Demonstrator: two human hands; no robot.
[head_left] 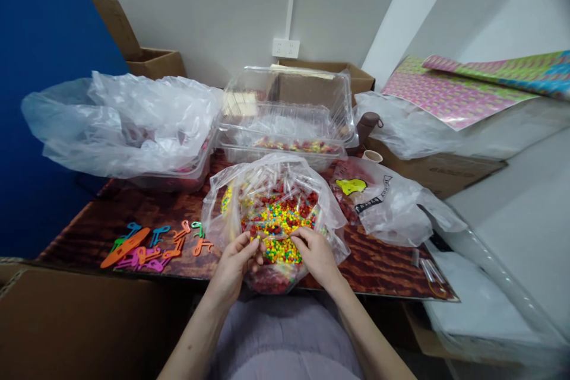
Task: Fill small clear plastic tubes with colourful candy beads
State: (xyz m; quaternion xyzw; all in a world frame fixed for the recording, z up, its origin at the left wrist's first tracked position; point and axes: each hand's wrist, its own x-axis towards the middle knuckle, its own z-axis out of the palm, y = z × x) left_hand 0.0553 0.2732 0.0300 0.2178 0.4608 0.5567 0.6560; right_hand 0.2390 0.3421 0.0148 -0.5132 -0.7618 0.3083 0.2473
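An open clear plastic bag (329, 214) stands at the table's front edge, filled with small yellow, red, green and blue bead-like pieces (280, 249). Dark red pieces (307, 205) and several clear tubes (271, 178) lie toward its back. Over the bag's mouth, my left hand (240, 255) pinches what looks like a small clear tube with a red piece at its end. My right hand (314, 252) is closed at the thumb and forefinger just above the beads; what lies between those fingertips is too small to make out.
Colourful plastic clips (154, 249) lie at left. Behind the bag stand clear plastic boxes (285, 154), and a bag-covered tub (178, 178) sits back left. To the right are a printed plastic bag (383, 202), a paper cup (372, 157), a brown bottle (367, 124) and loose tubes (431, 273).
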